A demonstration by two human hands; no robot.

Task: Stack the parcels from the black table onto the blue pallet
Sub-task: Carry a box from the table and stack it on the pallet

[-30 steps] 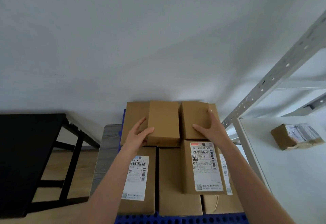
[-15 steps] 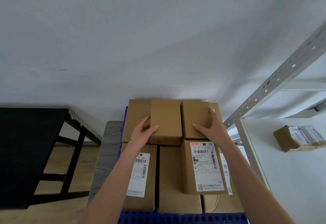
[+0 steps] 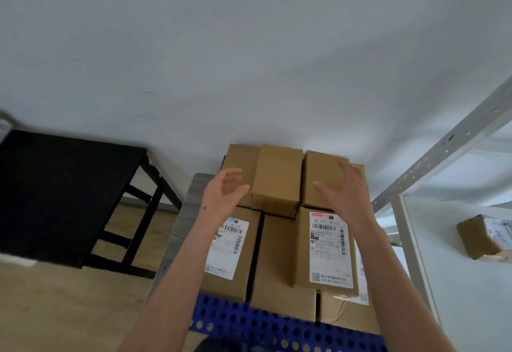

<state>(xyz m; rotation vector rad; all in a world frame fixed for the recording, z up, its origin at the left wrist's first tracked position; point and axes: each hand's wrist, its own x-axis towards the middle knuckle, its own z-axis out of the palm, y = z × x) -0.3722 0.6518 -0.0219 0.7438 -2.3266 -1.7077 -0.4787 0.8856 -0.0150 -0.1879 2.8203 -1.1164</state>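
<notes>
Above the far end of the blue pallet (image 3: 263, 321), my left hand (image 3: 221, 196) and right hand (image 3: 346, 199) hover with fingers spread and relaxed, gripping nothing. Between them a plain parcel (image 3: 277, 179) sits on the pallet's upper layer. A second plain parcel (image 3: 322, 174) lies just beside it under my right palm; whether that palm touches cardboard I cannot tell. Nearer the pallet's front edge, a labelled parcel (image 3: 329, 252) rests on the bottom layer. Left of the pallet, the black table (image 3: 63, 191) shows no parcels on the part in view. By my reading, this placing step is finished. Next I should turn towards the table and check for any parcel left, drawing my arms back without nudging those already set.
</notes>
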